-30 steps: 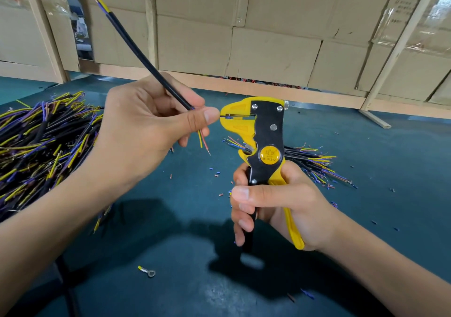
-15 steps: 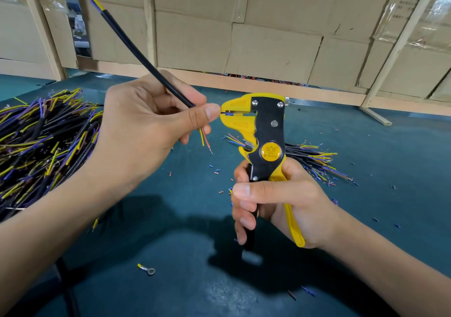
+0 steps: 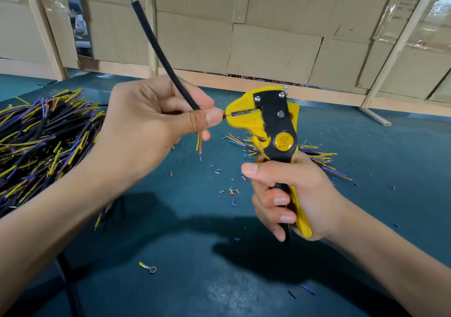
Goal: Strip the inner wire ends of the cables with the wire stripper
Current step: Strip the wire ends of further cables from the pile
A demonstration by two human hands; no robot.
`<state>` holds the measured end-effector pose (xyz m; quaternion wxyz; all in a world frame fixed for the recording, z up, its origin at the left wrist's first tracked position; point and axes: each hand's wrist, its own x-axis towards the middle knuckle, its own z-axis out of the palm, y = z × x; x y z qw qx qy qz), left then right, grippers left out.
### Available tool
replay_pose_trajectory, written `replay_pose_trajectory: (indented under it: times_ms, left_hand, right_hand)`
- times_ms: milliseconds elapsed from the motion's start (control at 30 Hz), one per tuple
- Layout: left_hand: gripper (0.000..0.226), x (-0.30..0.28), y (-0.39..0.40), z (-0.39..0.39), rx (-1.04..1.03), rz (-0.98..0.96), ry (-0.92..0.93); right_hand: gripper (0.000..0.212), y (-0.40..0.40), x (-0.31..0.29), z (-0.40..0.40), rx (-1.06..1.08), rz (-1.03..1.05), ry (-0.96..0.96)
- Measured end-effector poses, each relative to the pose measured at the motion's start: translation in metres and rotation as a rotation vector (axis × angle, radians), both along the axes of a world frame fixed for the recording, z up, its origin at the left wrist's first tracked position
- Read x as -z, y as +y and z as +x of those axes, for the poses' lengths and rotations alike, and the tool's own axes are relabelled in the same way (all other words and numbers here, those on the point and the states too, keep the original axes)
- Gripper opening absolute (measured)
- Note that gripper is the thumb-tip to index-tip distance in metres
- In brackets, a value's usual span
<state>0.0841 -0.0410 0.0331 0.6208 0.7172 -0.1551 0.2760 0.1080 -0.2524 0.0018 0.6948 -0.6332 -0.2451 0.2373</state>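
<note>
My left hand (image 3: 156, 119) pinches a black cable (image 3: 156, 46) that rises up and to the left, its far end showing yellow and blue wires. A blue inner wire runs from my thumb into the closed jaws of the yellow and black wire stripper (image 3: 271, 121). A yellow and a red inner wire (image 3: 199, 143) hang loose below my fingers. My right hand (image 3: 290, 194) grips the stripper's handles, squeezed together, with the tool held upright over the table.
A big pile of black cables (image 3: 41, 136) with yellow and purple wire ends lies at the left. A smaller bundle (image 3: 314, 158) lies behind the stripper. Insulation bits (image 3: 231, 190) and a ring terminal (image 3: 149, 267) dot the teal table (image 3: 185, 255). Cardboard boxes (image 3: 268, 48) form the back wall.
The stripper handles have been squeezed together and its jaws have closed on the blue wire. Both hands sit slightly closer together.
</note>
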Motion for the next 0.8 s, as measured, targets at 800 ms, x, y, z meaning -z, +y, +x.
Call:
replay_pose_trajectory:
  times_ms: [800]
  left_hand:
    - [0.024, 0.028, -0.011, 0.010, 0.393, -0.316, 0.452]
  right_hand:
    - [0.004, 0.014, 0.015, 0.003, 0.189, 0.162, -0.060]
